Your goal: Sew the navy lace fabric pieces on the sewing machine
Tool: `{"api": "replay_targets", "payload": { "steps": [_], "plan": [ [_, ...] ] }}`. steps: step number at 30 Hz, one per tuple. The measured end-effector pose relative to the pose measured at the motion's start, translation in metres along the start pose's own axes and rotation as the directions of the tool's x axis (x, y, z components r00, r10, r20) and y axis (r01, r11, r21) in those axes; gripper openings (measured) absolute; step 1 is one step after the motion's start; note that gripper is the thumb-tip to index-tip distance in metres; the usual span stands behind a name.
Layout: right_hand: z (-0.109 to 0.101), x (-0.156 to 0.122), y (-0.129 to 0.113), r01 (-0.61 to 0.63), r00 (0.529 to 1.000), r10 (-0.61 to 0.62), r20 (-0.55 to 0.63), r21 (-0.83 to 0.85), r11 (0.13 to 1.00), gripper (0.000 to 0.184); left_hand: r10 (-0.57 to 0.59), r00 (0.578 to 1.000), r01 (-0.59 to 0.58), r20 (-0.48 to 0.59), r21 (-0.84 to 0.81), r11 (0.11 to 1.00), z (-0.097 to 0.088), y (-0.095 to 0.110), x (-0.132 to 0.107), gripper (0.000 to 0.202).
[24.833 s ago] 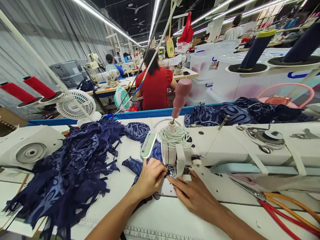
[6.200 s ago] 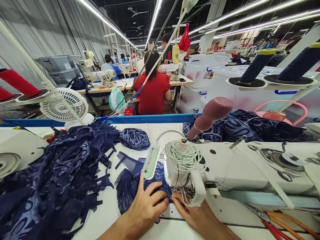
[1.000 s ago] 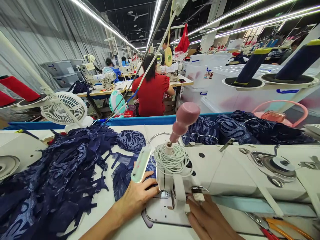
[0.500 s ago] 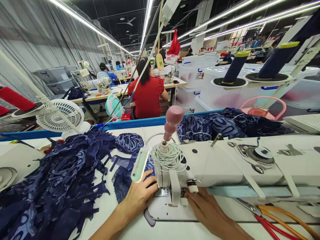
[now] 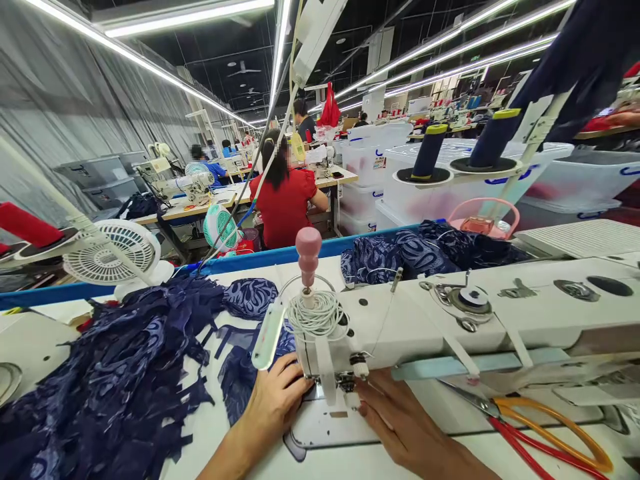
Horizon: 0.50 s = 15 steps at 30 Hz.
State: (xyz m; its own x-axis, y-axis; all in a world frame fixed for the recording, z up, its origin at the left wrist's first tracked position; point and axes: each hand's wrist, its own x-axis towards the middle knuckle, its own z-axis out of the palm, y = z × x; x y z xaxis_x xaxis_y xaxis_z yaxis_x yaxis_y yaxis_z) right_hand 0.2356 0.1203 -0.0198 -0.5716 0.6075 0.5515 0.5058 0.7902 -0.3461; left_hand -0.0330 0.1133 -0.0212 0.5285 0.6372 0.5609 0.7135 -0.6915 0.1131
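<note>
Resting flat on the white tabletop [image 5: 350,463], the left hand [image 5: 274,403] lies with fingers spread and lightly curled, pressing a navy patterned fabric piece [image 5: 239,380] just left of the needle area of the sewing machine [image 5: 450,327]. The right hand [image 5: 400,423] sits on the other side of the presser foot [image 5: 345,383], palm down, fingers together and stretched toward the foot; whether it pinches any cloth cannot be told, since the machine head hides the fingertips. The fabric piece runs from under the left hand back behind the slim white lamp [image 5: 269,337] clipped to the machine head. A coil of white cord [image 5: 316,313] wraps the top of the head beneath a pink knob [image 5: 308,248]. To the left, a large heap of navy cut pieces [image 5: 115,380] covers the tabletop, near a small white fan [image 5: 107,250]. Scissors with red and orange handles [image 5: 545,437] lie at the right, below the machine arm. More navy cloth [image 5: 425,247] is piled behind the machine. Beyond, a person in a red top [image 5: 285,207] sits at another station.
</note>
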Motion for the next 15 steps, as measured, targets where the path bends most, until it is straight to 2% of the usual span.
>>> {"api": "replay_targets", "payload": {
  "steps": [6, 11, 13, 15],
  "plan": [
    [0.002, -0.004, 0.003, 0.031, 1.000, -0.031, 0.002, -0.020, 0.999, 0.025, -0.013, 1.000, 0.013, -0.001, 0.016, 1.000, -0.002, 0.002, 0.005, 0.038],
    [0.005, 0.000, 0.008, 0.042, 0.999, -0.042, -0.007, 0.014, 0.999, 0.023, -0.004, 1.000, 0.004, -0.001, 0.046, 0.999, -0.006, -0.004, -0.002, 0.034],
    [0.007, 0.003, 0.002, 0.029, 0.999, -0.030, 0.015, 0.025, 0.999, 0.021, 0.052, 0.996, -0.047, -0.067, 0.069, 0.996, -0.003, -0.003, 0.003, 0.032],
    [0.007, 0.007, -0.007, 0.039, 0.999, -0.039, 0.034, 0.002, 0.999, 0.016, 0.148, 0.975, -0.141, -0.165, 0.058, 0.988, 0.010, 0.006, 0.022, 0.022]
  ]
}}
